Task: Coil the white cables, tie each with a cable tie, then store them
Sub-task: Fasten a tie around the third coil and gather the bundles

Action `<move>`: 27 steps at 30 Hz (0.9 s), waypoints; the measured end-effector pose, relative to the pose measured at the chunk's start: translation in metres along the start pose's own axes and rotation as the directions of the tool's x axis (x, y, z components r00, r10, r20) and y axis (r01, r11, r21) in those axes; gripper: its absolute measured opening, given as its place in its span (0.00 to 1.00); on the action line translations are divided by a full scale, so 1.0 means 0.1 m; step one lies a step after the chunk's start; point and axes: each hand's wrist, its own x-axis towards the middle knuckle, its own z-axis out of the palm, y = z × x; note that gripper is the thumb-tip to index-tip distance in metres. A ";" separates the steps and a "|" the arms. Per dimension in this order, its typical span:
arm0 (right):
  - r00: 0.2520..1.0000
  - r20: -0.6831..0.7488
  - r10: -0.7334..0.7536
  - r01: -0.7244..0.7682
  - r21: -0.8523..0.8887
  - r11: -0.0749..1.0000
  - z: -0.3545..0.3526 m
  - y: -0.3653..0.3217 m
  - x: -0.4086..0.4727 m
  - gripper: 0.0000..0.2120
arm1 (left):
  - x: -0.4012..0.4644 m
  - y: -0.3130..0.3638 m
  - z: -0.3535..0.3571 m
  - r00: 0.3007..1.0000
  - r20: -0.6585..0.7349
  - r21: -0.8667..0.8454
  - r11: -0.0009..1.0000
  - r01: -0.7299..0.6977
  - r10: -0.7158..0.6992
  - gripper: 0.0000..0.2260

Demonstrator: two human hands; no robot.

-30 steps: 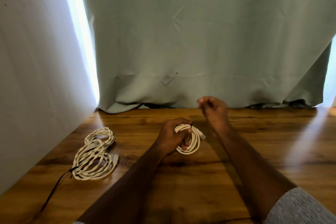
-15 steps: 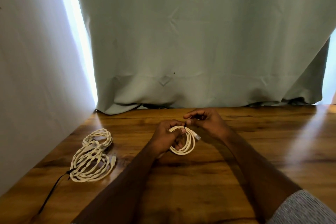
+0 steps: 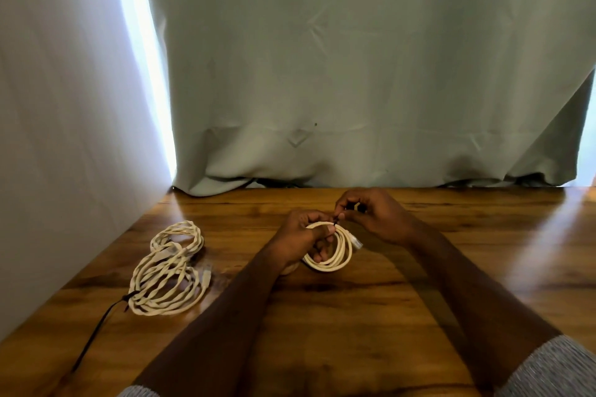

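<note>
Left hand [image 3: 298, 240] grips a small white cable coil [image 3: 335, 255], fingers curled through it, mid-table [image 3: 354, 316]. Right hand [image 3: 375, 214] pinches the black cable tie [image 3: 336, 220] at the coil's top. Tied bundle [image 3: 167, 271] lies near the left edge.

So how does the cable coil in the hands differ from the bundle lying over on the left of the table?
The held coil is one small, tight ring; the left bundle is larger, with looser loops spread in a figure-eight. The left hand grips the held coil above the wooden table, while the right hand pinches its black tie; the left bundle lies untouched on the table, its black tie trailing a long tail. Both are white cable with a black tie.
</note>
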 end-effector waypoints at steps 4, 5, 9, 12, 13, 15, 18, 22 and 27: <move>0.993 0.009 -0.118 0.118 -0.167 0.979 -0.01 -0.01 0.01 0.04 | 0.00 0.00 0.00 1.000 -0.015 -0.032 0.999 0.006 -0.006 0.08; 0.990 0.024 -0.136 0.138 -0.203 0.969 -0.01 -0.01 0.01 0.03 | 0.00 0.00 0.00 1.000 -0.024 -0.040 0.999 0.002 -0.003 0.08; 0.982 0.064 -0.178 0.189 -0.306 0.933 -0.02 -0.03 0.02 0.04 | 0.01 0.00 0.00 0.999 -0.035 -0.061 0.998 -0.013 0.011 0.07; 0.978 0.085 -0.190 0.208 -0.341 0.917 -0.01 -0.04 0.04 0.05 | 0.01 0.00 0.00 0.999 -0.032 -0.070 0.997 -0.021 0.019 0.08; 0.978 0.091 -0.186 0.207 -0.357 0.911 -0.01 -0.05 0.04 0.05 | 0.00 0.00 0.00 0.999 -0.034 -0.073 0.997 -0.020 0.018 0.08; 0.979 0.098 -0.181 0.205 -0.382 0.901 -0.01 -0.06 0.04 0.05 | 0.01 0.00 0.00 0.999 -0.041 -0.073 0.997 -0.015 0.012 0.07; 0.978 0.117 -0.172 0.205 -0.413 0.887 0.00 -0.10 0.04 0.06 | 0.02 0.00 0.01 0.998 -0.060 -0.075 0.997 -0.006 0.002 0.05; 0.980 0.140 -0.142 0.190 -0.444 0.875 0.01 -0.14 0.05 0.08 | 0.02 -0.01 0.02 0.996 -0.086 -0.078 0.997 -0.016 0.010 0.05; 0.986 0.139 -0.097 0.152 -0.469 0.870 0.03 -0.16 0.06 0.10 | 0.03 -0.01 0.04 0.993 -0.116 -0.085 0.996 -0.027 0.017 0.04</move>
